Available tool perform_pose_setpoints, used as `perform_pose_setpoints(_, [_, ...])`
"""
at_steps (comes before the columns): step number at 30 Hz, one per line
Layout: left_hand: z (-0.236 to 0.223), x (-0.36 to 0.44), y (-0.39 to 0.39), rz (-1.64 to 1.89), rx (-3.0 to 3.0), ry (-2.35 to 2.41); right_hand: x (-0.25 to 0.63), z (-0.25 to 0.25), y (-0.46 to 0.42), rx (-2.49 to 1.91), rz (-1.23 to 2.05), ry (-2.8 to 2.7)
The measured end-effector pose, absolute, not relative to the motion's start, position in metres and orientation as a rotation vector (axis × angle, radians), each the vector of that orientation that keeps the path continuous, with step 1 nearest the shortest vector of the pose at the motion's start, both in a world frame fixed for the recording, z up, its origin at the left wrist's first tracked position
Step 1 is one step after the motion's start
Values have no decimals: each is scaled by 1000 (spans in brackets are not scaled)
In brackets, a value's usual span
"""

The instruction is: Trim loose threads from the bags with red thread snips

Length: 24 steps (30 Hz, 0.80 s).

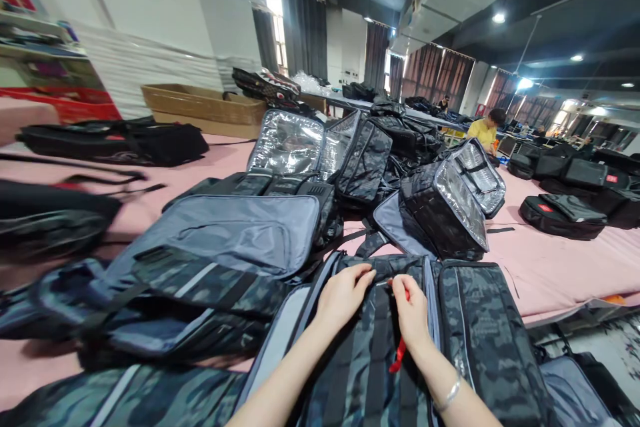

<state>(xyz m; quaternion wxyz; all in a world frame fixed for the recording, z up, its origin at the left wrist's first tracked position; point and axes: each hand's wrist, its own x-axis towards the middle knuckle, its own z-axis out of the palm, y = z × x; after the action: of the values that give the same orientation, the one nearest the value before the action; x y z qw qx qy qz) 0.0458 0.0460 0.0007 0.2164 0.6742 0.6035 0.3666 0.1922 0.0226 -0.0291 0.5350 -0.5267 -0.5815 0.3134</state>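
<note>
A dark camouflage backpack lies in front of me, its unzipped panels spread to the sides. My left hand is closed at its upper edge, thumb and fingers pinching the camouflage fabric. Close beside it, my right hand is closed around a slim red item, whose lower end sticks out below the palm. Its kind is mostly hidden by the fingers; their tips are near the fabric by my left hand. A camouflage side panel stands to the right of my right wrist.
More open backpacks with grey lining crowd the pink-covered table. Silver-lined bags are piled further back. Black bags and a cardboard box are at the left. A person in yellow is in the background.
</note>
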Motion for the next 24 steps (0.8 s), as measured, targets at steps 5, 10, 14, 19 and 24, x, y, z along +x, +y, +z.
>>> perform_pose_setpoints(5, [-5, 68, 57, 978, 1706, 1840, 199, -30, 21, -1394, 410, -1578])
perform_pose_setpoints(10, [-19, 73, 47, 1049, 1587, 1865, 201, -35, 23, -1442, 247, -1755])
perform_pose_setpoints(14, [-23, 75, 44, 1077, 1537, 1880, 199, -35, 22, -1480, 187, -1843])
perform_pose_setpoints(19, [-24, 77, 41, 1115, 1540, 1878, 200, -34, 24, -1493, 153, -1861])
perform_pose_setpoints(24, [-26, 78, 39, 1137, 1536, 1873, 200, -33, 25, -1484, 172, -1859])
